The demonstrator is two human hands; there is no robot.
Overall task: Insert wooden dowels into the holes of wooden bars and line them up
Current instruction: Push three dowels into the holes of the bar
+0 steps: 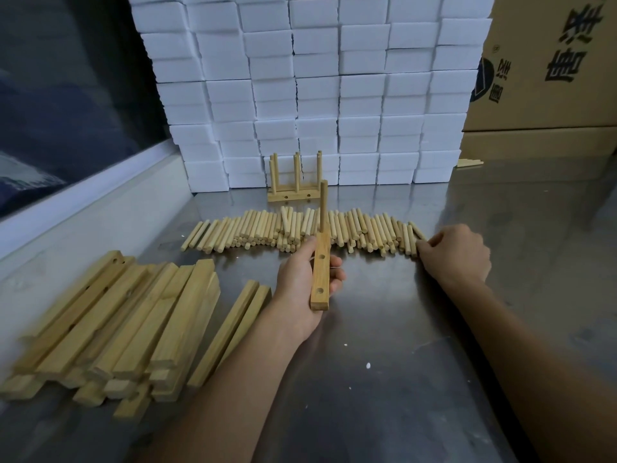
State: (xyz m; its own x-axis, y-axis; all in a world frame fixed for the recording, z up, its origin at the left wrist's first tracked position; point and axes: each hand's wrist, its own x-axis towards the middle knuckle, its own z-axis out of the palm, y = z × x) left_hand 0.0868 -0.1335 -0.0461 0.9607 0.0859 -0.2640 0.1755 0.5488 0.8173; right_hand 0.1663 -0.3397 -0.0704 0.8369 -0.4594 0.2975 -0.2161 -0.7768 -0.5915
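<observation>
Left hand [302,282] has its fingers wrapped around a wooden bar [320,270] mid-frame, one dowel [323,205] standing in its far hole. Right hand [455,255] is curled, fingertips pinching at the right end of the dowel row [300,230]. Spare bars [113,329] piled lower left.

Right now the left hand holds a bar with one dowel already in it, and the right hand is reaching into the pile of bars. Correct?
Not quite. In the head view the right hand reaches the row of loose dowels, not the pile of bars. The left hand does hold a bar with one dowel in it.
</observation>
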